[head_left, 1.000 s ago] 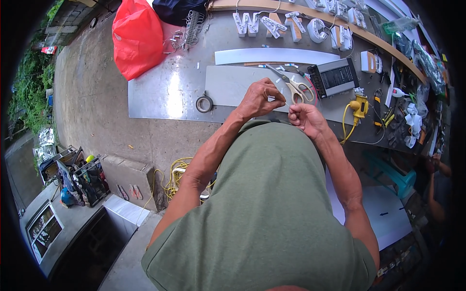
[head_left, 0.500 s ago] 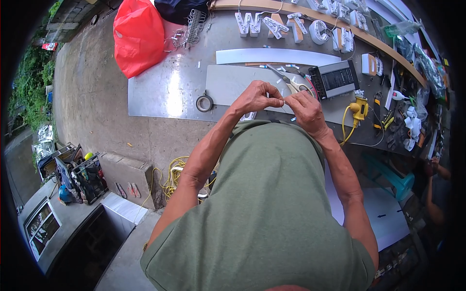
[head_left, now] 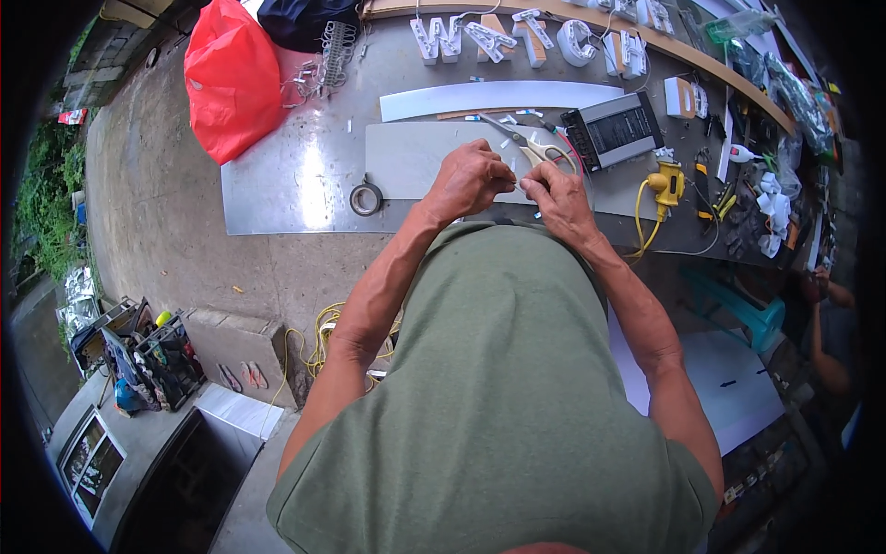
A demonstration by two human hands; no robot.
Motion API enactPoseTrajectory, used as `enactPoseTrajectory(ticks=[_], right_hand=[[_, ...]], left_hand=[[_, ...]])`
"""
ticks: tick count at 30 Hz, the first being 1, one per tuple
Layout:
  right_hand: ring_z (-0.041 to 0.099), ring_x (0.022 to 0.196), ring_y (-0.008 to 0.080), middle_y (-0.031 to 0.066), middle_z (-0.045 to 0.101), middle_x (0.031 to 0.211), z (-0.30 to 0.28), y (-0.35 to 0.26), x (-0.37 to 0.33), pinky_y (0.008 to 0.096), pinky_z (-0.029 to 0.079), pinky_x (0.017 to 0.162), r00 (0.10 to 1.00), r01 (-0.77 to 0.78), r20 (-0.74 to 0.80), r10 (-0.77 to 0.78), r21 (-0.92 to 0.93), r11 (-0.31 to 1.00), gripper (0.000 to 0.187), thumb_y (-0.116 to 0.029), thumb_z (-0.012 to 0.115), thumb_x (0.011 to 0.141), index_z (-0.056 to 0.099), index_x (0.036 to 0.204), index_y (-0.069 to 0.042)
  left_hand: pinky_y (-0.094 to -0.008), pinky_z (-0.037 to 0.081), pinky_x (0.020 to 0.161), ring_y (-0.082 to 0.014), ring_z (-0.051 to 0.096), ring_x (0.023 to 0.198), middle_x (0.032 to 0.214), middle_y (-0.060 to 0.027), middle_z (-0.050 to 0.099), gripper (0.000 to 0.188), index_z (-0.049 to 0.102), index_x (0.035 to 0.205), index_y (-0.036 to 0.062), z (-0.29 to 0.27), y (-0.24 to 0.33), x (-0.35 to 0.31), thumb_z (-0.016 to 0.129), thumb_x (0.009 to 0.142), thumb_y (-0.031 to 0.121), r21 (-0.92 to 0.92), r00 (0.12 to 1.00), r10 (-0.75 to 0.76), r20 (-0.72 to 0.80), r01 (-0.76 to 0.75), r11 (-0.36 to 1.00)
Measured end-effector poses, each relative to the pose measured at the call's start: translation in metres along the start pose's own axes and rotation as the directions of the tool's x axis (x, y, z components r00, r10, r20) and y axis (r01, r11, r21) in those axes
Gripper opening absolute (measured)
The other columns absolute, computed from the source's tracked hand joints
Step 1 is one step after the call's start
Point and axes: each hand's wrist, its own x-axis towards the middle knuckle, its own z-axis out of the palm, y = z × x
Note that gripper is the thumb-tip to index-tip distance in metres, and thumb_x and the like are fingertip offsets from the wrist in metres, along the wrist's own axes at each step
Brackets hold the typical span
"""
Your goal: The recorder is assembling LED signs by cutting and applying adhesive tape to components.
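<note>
My left hand [head_left: 469, 181] and my right hand [head_left: 561, 201] meet over the near edge of the table, a small gap between them. Both are closed, thumb and fingers pinched together. Whatever sits in the fingertips is too small to name. Just beyond my right hand lies a pair of scissors [head_left: 552, 153] with cream handles, blades pointing to the far left. Under the hands is a flat grey panel [head_left: 406, 152]. A curved white strip [head_left: 498, 97] rests behind it. To the left of my left hand lies a roll of dark tape [head_left: 366, 198].
Beyond my right hand are a black power supply [head_left: 614, 131] and a yellow outlet box [head_left: 665, 185]. White block letters [head_left: 489, 39] stand along the back by a wooden strip. A red bag [head_left: 233, 83] is at far left. Another person's arm [head_left: 831, 291] shows at far right.
My hands have moved slightly apart at the fingertips, and the left hand has turned a little. The view has shifted, so the table's contents sit further left.
</note>
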Motion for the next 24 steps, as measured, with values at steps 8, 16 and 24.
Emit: enactPoseTrajectory(ticks=[8, 16, 24], right_hand=[[0.056, 0.054, 0.0068, 0.0036, 0.065, 0.073, -0.008, 0.018, -0.001, 0.0205, 0.038, 0.044, 0.764, -0.643, 0.506, 0.401, 0.653, 0.4, 0.016, -0.018, 0.069, 0.093, 0.064, 0.091, -0.003], [0.055, 0.057, 0.0052, 0.0015, 0.066, 0.076, -0.035, 0.036, 0.0, 0.0218, 0.043, 0.05, 0.94, -0.255, -0.093, 0.328, 0.449, 0.856, 0.014, -0.016, 0.064, 0.095, 0.067, 0.093, -0.002], [0.07, 0.076, 0.0246, 0.0085, 0.071, 0.088, -0.042, 0.046, 0.029, 0.0361, 0.055, 0.07, 0.947, 0.097, -0.281, -0.153, -0.204, 0.974, 0.015, -0.013, 0.066, 0.091, 0.07, 0.102, -0.004]], left_hand=[[-0.0351, 0.052, 0.071, -0.0207, 0.061, 0.079, 0.072, -0.0025, 0.069, 0.014, 0.08, 0.085, 0.0133, 0.004, 0.001, -0.004, 0.082, 0.071, 0.01, 0.027, 0.995, 0.01, -0.099, -0.007, 1.0], [-0.0271, 0.053, 0.075, -0.0112, 0.067, 0.079, 0.086, -0.0065, 0.074, 0.026, 0.077, 0.101, -0.0012, -0.012, -0.03, -0.015, 0.078, 0.09, 0.022, -0.536, 0.86, -0.502, -0.096, 0.38, 0.754], [-0.0275, 0.054, 0.079, -0.0134, 0.068, 0.082, 0.089, -0.008, 0.074, 0.026, 0.076, 0.104, -0.0022, -0.018, -0.039, -0.012, 0.076, 0.092, 0.02, -0.663, 0.826, -0.554, -0.102, 0.358, 0.657]])
